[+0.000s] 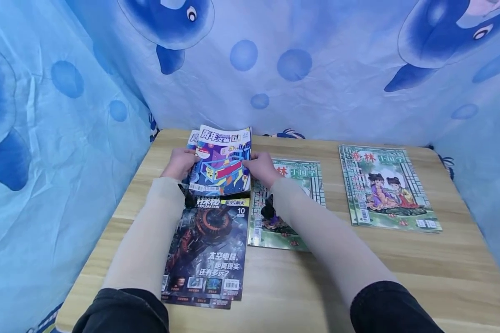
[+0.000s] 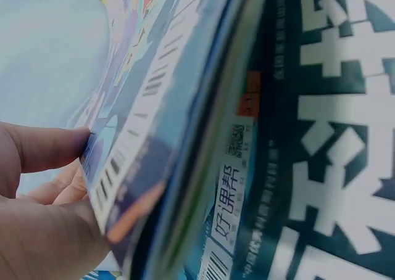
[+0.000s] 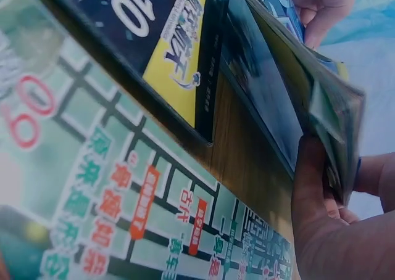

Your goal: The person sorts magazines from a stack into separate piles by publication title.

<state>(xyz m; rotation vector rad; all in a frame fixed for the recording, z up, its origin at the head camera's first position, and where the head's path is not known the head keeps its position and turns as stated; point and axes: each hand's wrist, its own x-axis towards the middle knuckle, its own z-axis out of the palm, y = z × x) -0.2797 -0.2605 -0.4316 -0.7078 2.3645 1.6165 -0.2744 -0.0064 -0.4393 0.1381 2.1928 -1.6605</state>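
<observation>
Both hands hold a purple and blue magazine (image 1: 222,162) with white title lettering at the table's far left. My left hand (image 1: 180,164) pinches its left edge; in the left wrist view the thumb lies on the cover (image 2: 139,126). From the other side my right hand (image 1: 263,169) grips the right edge, and the right wrist view shows its pages (image 3: 336,107) raised between thumb and fingers. Beneath it, another magazine with the same lettering (image 1: 193,138) peeks out at the left. Just in front lie dark space-themed magazines (image 1: 208,245), overlapping each other.
Under my right forearm lies a green magazine (image 1: 260,233), partly hidden. Farther right, green magazines (image 1: 393,189) with two cartoon figures are stacked slightly askew. The wooden table (image 1: 454,286) is bordered at the back and sides by blue whale-print cloth (image 1: 333,101).
</observation>
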